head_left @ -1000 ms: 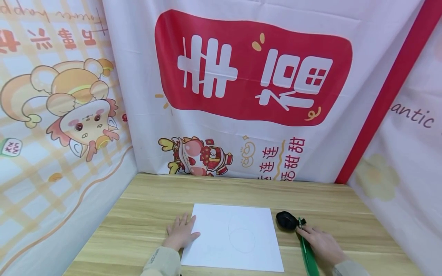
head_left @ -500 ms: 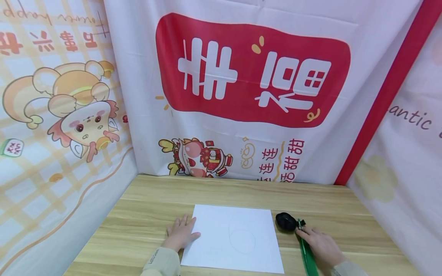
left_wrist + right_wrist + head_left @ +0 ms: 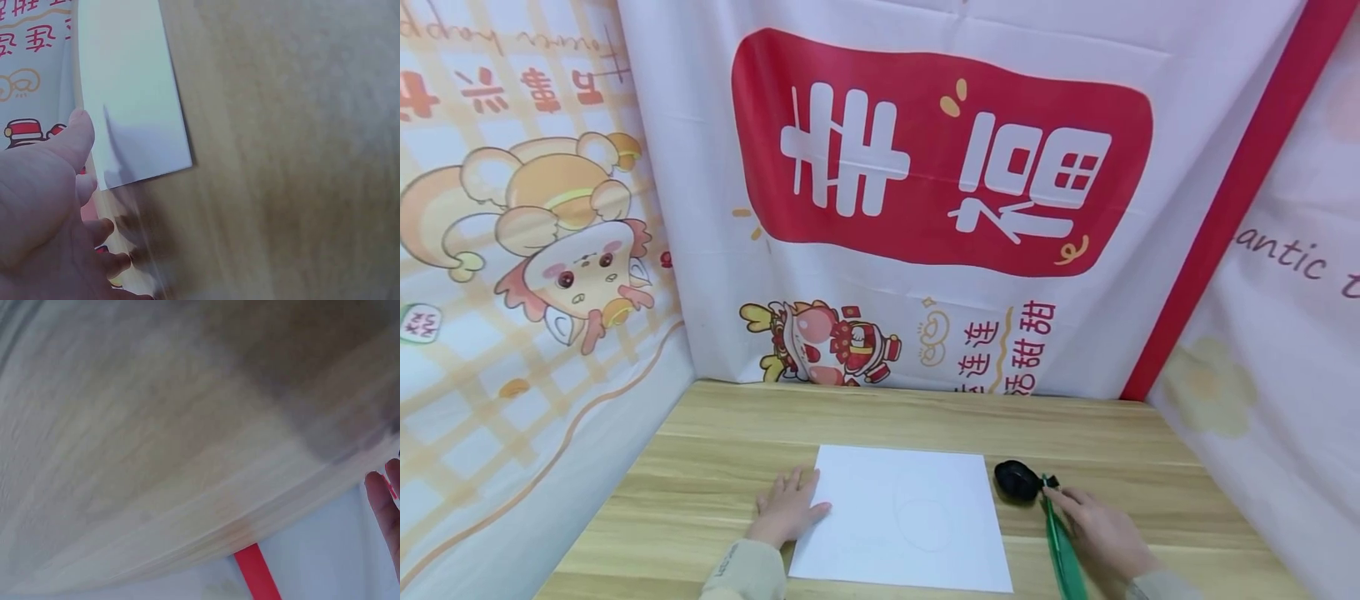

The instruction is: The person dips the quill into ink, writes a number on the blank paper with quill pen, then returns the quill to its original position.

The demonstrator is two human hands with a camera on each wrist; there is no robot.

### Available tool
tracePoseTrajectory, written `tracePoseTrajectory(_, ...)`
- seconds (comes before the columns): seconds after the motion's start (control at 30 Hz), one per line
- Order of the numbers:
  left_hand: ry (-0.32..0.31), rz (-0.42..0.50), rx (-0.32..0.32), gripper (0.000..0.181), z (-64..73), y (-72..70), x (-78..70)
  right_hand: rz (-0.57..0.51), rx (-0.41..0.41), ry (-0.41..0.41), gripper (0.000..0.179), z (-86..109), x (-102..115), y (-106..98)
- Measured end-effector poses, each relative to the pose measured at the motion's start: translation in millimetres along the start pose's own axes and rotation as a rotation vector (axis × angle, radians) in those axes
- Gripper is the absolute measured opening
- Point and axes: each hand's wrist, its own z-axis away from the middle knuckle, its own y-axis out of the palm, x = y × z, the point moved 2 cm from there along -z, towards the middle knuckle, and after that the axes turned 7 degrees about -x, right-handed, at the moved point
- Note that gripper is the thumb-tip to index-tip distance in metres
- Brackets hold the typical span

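A white sheet of paper (image 3: 865, 517) lies on the table, bearing a faint looped pencil line. My left hand (image 3: 787, 507) rests at its left edge, fingers spread and thumb on the paper. That hand (image 3: 44, 200) shows at the left of the left wrist view, beside the paper's corner (image 3: 144, 150). At the right, my right hand (image 3: 1103, 529) lies by a long, flat green object (image 3: 1064, 554), fingertips touching its far end. Just beyond the fingertips sits a glossy black oval object (image 3: 1017, 482). Only a few fairly straight fingers (image 3: 382, 506) appear in the right wrist view.
The wooden table (image 3: 880, 412) meets a white cloth backdrop with a red printed panel (image 3: 940, 158). Patterned cloths hang on both sides, the left one (image 3: 550, 250) showing a cartoon animal. A red strip (image 3: 1217, 225) runs down the right corner.
The whole scene shifts slightly left in the view as the head camera turns a little. Both hands, the paper, the green object and the black object keep their places.
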Motion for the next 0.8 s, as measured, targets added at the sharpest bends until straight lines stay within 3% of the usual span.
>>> tracePoseTrajectory(0.13,-0.011,-0.010,-0.022,0.061,-0.9,-3.4,-0.3,-0.030,-0.065,0.067,0.051,-4.0,-3,-9)
tracePoseTrajectory(0.23,-0.023,-0.018,-0.037,0.061,-2.7,-6.2,-2.4,-0.020,-0.060,0.110,0.049,-9.5,-4,-16)
tracePoseTrajectory(0.5,-0.014,-0.086,-0.083,0.063,-13.6,-11.2,-5.8,0.041,0.073,0.244,0.059,-25.6,-6,-25)
tracePoseTrajectory(0.8,-0.009,-0.114,-0.146,0.068,-22.4,-27.5,-14.2,-0.009,0.079,0.312,0.065,-44.7,-3,-33)
